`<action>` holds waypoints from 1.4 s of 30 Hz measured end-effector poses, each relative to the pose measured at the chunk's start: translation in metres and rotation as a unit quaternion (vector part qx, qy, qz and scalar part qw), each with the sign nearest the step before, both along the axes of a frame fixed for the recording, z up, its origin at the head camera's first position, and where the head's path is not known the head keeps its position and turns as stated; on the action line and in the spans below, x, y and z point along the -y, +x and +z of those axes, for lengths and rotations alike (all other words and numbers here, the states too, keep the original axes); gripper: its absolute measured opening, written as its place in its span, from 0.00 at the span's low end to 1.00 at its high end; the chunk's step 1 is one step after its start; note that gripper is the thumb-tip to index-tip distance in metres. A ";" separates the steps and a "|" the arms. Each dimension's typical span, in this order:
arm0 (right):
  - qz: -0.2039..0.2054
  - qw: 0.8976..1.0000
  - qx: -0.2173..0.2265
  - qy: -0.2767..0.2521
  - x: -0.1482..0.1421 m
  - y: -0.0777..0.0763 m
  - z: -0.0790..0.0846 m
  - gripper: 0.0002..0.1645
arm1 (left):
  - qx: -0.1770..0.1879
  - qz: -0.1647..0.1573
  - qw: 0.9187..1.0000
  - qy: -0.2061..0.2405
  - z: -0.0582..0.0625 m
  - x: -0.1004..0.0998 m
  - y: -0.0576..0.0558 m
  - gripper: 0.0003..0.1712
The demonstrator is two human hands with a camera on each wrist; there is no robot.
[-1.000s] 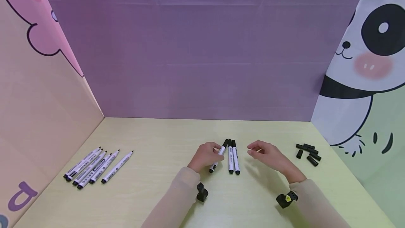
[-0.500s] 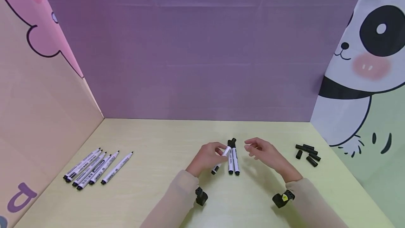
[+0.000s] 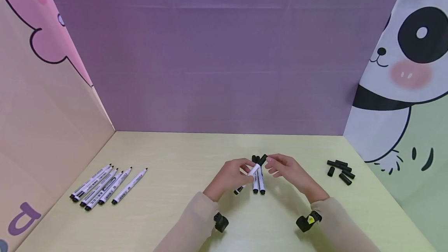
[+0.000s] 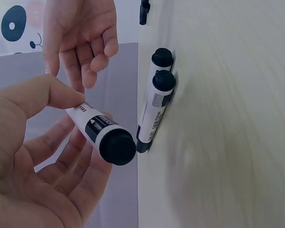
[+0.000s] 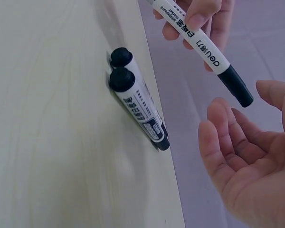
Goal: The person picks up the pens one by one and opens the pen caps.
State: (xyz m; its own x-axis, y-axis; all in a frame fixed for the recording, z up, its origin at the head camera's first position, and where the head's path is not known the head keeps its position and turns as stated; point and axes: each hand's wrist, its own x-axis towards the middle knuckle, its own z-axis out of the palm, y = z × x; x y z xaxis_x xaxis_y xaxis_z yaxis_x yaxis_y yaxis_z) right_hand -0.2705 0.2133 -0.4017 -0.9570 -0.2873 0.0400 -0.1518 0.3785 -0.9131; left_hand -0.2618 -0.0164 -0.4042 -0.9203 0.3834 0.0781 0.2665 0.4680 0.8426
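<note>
My left hand (image 3: 229, 177) pinches a white whiteboard marker (image 5: 206, 50) between thumb and fingers, raised off the table and slanting up to the right. Its black cap (image 5: 235, 86) is on and points at my right hand (image 3: 287, 169). That hand is spread around the cap end; in the right wrist view a gap shows between the cap and the thumb and fingers. Beneath and behind the held marker, two capped markers (image 3: 255, 184) lie side by side on the table, seen end-on as a pair (image 4: 154, 107) in the left wrist view.
At the left of the table (image 3: 168, 221) lie several uncapped markers (image 3: 101, 186), with one marker (image 3: 130, 186) a little apart. Several loose black caps (image 3: 341, 168) are scattered at the right. A purple panel (image 3: 224, 57) closes off the back.
My left hand has lifted the marker and swung its capped end up and to the right, across the two lying markers. My right hand has moved left, close to the cap.
</note>
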 end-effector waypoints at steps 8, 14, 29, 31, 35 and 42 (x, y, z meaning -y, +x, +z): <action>0.009 0.998 0.012 -0.055 0.003 0.001 -0.003 0.29 | -0.032 -0.031 0.999 -0.001 0.005 -0.001 0.005 0.20; 0.023 0.996 0.000 -0.088 0.006 0.007 0.002 0.27 | -0.061 -0.031 0.998 0.009 0.006 -0.001 0.007 0.15; 0.027 0.994 -0.033 -0.104 0.012 0.017 0.010 0.23 | -0.014 -0.037 0.997 0.060 0.005 -0.006 0.010 0.22; 0.028 0.993 -0.038 -0.108 0.014 0.018 0.011 0.22 | -0.007 -0.038 0.997 0.064 0.005 -0.006 0.011 0.23; 0.028 0.991 -0.050 -0.122 0.016 0.022 0.011 0.22 | -0.015 -0.042 0.997 0.059 0.005 -0.007 0.013 0.25; 0.033 0.987 -0.076 -0.139 0.020 0.027 0.012 0.21 | -0.043 -0.044 0.997 0.041 0.008 -0.007 0.015 0.25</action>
